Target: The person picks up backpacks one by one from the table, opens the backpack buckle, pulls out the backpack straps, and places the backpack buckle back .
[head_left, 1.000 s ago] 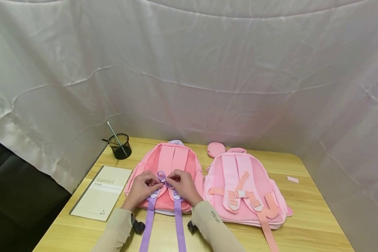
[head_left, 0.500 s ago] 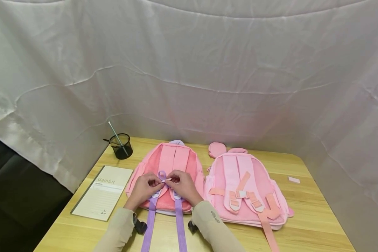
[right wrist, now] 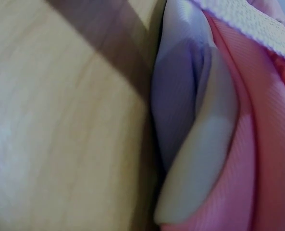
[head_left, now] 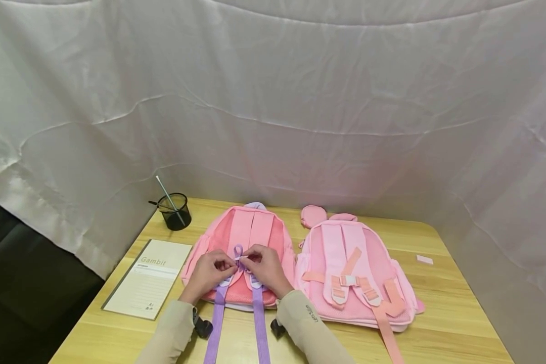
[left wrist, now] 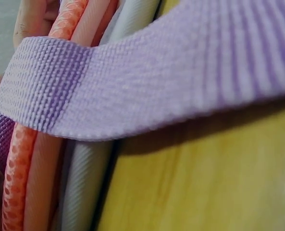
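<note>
A coral-pink backpack (head_left: 200, 253) lies with its shoulder straps facing up. Over its middle, both hands meet at a small looped purple strap (head_left: 238, 249). My left hand (head_left: 209, 270) pinches at the strap's left side with thumb and index finger. From the right, my right hand (head_left: 265, 265) pinches at a small whitish piece on the strap; fingers hide most of it. Two long purple webbing straps (head_left: 260, 323) run from the backpack toward me. In the left wrist view one purple webbing strap (left wrist: 132, 91) crosses close up. The right wrist view shows the backpack's lower edge (right wrist: 248, 159).
Right of it lies a light-pink backpack (head_left: 373, 247) with peach straps and a white buckle (head_left: 348, 280). A notebook (head_left: 147, 278) and a black mesh pen holder (head_left: 176, 217) are at left. Beyond are a pink round pouch (head_left: 313, 216) and, at right, a small pink card (head_left: 424, 260).
The purple loop between the fingers has shifted slightly right and stands more upright. The hands stay nearly in place, with small finger movements. The backpacks have not moved.
</note>
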`<state>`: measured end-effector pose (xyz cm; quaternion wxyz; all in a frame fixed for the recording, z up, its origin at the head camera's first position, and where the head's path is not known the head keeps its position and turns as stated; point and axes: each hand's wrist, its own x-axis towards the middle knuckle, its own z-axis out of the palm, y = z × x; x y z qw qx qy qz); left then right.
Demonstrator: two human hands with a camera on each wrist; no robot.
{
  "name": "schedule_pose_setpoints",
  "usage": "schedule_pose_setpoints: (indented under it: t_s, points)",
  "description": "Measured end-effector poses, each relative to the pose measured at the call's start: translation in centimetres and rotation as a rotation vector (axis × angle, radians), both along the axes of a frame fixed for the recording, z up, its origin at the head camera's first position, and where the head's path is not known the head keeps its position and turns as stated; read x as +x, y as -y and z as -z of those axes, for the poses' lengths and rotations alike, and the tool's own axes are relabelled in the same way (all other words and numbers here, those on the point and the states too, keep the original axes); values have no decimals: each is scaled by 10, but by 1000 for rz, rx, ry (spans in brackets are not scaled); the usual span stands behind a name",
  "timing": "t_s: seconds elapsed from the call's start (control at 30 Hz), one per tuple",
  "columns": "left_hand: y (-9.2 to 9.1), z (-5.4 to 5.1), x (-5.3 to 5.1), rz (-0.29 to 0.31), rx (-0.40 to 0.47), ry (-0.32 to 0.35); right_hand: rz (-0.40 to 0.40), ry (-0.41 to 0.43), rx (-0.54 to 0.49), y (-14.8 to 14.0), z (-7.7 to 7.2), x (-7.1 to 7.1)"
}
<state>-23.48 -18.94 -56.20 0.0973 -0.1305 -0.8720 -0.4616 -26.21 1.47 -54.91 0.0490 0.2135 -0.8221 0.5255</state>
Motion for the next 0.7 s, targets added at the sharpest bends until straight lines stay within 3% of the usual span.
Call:
schedule_pose_setpoints:
  t_s: [0.27, 0.7]
  points:
    - [-1, 0, 1, -12, -45, -47, 7, 6, -6, -1, 1, 0]
    - [0, -1, 0, 23, -53, -42, 10, -3, 1, -2, -2, 1]
